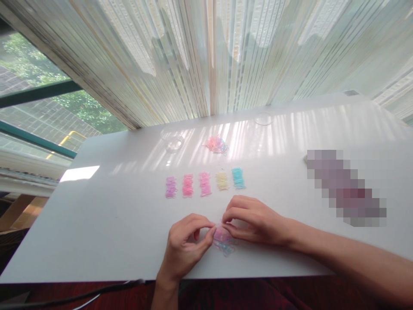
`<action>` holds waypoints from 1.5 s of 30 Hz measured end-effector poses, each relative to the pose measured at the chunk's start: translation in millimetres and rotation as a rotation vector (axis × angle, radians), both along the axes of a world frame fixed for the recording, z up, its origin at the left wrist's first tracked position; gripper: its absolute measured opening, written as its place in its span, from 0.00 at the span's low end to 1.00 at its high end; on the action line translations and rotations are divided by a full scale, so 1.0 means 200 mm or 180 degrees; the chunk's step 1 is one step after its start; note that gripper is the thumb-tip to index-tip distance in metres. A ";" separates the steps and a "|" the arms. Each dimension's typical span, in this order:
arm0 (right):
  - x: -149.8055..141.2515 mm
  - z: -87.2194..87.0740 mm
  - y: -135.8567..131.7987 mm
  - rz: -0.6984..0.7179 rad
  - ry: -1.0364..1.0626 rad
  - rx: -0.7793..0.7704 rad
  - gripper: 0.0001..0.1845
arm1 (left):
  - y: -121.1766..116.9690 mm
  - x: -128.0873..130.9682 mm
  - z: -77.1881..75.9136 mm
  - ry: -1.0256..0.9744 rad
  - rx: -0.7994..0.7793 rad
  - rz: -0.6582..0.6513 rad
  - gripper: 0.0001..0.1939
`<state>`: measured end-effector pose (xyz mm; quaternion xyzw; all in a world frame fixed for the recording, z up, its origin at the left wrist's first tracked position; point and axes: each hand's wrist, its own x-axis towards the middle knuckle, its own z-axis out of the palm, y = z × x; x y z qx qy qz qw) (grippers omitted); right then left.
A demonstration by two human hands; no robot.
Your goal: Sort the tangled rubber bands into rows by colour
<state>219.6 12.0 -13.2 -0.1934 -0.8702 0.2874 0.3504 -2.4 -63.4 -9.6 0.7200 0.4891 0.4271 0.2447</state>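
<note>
A mixed pile of thin pastel bands, like small elastic bands (223, 243), lies near the front edge of the table. My left hand (186, 239) pinches thumb and forefinger together at the pile's left side. From the right, my right hand (253, 219) also pinches, its fingertips close to the left ones over the pile. What sits between the fingertips is too small to make out. Beyond the hands, bands lie in a row of colour groups: purple (171, 187), coral pink (187, 186), pink (204, 184), yellow (222, 181) and blue (238, 178).
Behind the row is another mixed heap of bands (217, 144). A clear round container (174, 144) stands left of it, and a clear round lid or dish (263, 119) lies farther back. A pixelated long object (345, 189) is at right on the white table (106, 228). Blinds hang behind.
</note>
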 end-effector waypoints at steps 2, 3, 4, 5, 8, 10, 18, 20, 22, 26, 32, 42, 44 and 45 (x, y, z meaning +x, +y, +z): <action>0.00 0.00 0.00 -0.0006 0.0024 0.0009 0.08 | 0.00 0.00 0.00 -0.0007 0.0000 -0.0016 0.05; 0.00 0.00 0.00 0.0000 0.0031 0.0010 0.08 | 0.00 0.00 0.00 -0.0011 -0.0002 -0.0021 0.05; 0.00 0.00 0.00 0.0008 0.0032 0.0006 0.08 | 0.00 0.00 0.01 -0.0017 -0.0002 -0.0028 0.05; 0.00 0.00 0.00 0.0016 0.0025 -0.0004 0.08 | 0.00 0.00 0.01 -0.0023 -0.0001 -0.0029 0.05; 0.00 -0.01 0.00 0.0027 0.0009 -0.0026 0.09 | 0.00 0.00 0.01 -0.0032 -0.0001 -0.0037 0.06; 0.00 -0.01 0.00 0.0011 0.0004 -0.0016 0.09 | 0.00 0.00 0.00 -0.0029 0.0010 -0.0050 0.06; 0.00 -0.01 -0.01 -0.0016 -0.0045 -0.0018 0.09 | 0.00 0.00 0.00 -0.0040 -0.0008 -0.0011 0.06; 0.00 -0.01 -0.01 -0.0021 -0.0029 -0.0013 0.10 | 0.00 0.00 0.00 -0.0038 -0.0011 -0.0005 0.06; -0.01 -0.01 -0.01 -0.0027 -0.0038 -0.0017 0.09 | 0.00 0.00 0.00 -0.0052 -0.0012 0.0007 0.05; -0.01 -0.01 -0.01 0.0004 -0.0039 -0.0040 0.10 | 0.00 0.00 0.00 -0.0052 0.0003 0.0015 0.04; 0.00 0.00 -0.01 0.0004 -0.0002 -0.0041 0.11 | 0.00 0.00 0.00 -0.0003 0.0009 -0.0069 0.06; -0.01 0.00 -0.01 0.0003 -0.0078 -0.0056 0.10 | 0.00 0.00 0.00 0.0004 -0.0024 -0.0042 0.05; -0.01 0.00 -0.01 -0.0005 -0.0064 -0.0040 0.11 | 0.00 0.00 0.00 -0.0018 -0.0003 -0.0054 0.04; -0.01 0.00 -0.01 -0.0008 -0.0053 -0.0022 0.11 | 0.00 0.00 0.00 -0.0021 -0.0001 -0.0065 0.04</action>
